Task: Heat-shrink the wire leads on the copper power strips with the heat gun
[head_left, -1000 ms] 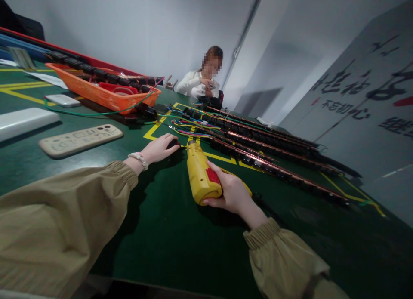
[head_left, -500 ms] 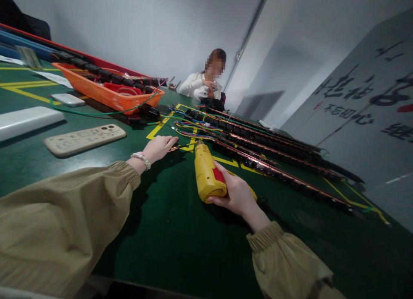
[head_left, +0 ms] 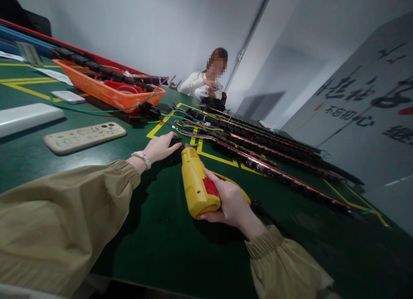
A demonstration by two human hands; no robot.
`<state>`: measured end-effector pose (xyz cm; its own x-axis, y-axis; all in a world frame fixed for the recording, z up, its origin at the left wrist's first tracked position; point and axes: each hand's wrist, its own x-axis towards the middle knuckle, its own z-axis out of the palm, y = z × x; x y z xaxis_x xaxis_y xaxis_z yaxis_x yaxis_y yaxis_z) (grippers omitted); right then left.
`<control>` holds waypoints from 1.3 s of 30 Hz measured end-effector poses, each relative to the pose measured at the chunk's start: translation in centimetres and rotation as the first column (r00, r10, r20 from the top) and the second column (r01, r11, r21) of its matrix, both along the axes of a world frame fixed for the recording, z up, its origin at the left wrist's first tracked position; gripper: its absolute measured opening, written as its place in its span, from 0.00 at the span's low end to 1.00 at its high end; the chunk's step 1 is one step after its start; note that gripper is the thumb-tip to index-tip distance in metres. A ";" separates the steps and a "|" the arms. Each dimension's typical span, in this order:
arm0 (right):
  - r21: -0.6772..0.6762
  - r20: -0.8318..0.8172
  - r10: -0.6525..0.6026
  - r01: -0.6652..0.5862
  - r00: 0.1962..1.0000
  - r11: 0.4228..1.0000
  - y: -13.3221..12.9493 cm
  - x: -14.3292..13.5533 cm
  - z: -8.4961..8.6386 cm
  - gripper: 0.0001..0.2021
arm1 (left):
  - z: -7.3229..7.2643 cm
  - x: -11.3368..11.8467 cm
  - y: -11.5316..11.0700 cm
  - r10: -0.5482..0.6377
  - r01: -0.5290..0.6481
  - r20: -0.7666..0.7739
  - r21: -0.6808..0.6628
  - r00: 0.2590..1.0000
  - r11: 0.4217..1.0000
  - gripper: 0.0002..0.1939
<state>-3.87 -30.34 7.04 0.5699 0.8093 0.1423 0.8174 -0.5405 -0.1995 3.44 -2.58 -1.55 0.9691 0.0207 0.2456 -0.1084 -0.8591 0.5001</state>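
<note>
My right hand (head_left: 230,200) is wrapped round a yellow heat gun (head_left: 196,183) with a red label. The gun's nozzle points away from me, close to the fingertips of my left hand (head_left: 160,147). Those left fingers are closed on a small dark piece (head_left: 175,141), partly hidden, whose kind I cannot make out. Just beyond the nozzle lie coloured wires (head_left: 196,126) with metal lugs. They run to long dark bars with copper strips (head_left: 258,162), lying side by side on the green table (head_left: 155,238).
An orange basket (head_left: 106,92) with black parts and a red container stands at the back left. A patterned phone case (head_left: 85,137) and white boxes lie left of my hand. Across the table sits a person in white (head_left: 196,84).
My right hand has drawn the heat gun left and slightly towards me, so its nozzle is nearer my left fingers. My left hand has turned a little, showing the dark piece.
</note>
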 end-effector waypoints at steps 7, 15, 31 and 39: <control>0.000 -0.018 0.010 -0.010 1.000 1.000 0.2 -0.1 0.1 0.51 | -0.3 0.2 0.3 -0.042 0.042 -0.003 0.037 0.999 0.998 0.23; -0.012 -0.045 -0.033 0.033 0.998 0.999 -0.3 0.7 0.1 0.50 | -0.4 0.2 0.4 -0.071 0.071 0.016 0.002 0.997 0.997 0.24; -0.109 0.043 -0.211 0.215 0.976 0.971 -1.6 2.3 -0.1 0.47 | -0.6 0.5 0.5 -0.082 0.082 0.023 -0.004 0.996 0.997 0.23; -0.072 0.055 -0.152 0.156 0.987 0.985 -1.8 2.2 -0.4 0.48 | -0.5 0.5 0.1 -0.040 0.039 -0.060 -0.010 0.997 0.999 0.23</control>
<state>-1.65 -32.17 6.63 0.6824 0.7219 0.1151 0.7310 -0.6726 -0.1150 3.97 -2.46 -2.06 0.9823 -0.0160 0.1866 -0.1115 -0.8502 0.5145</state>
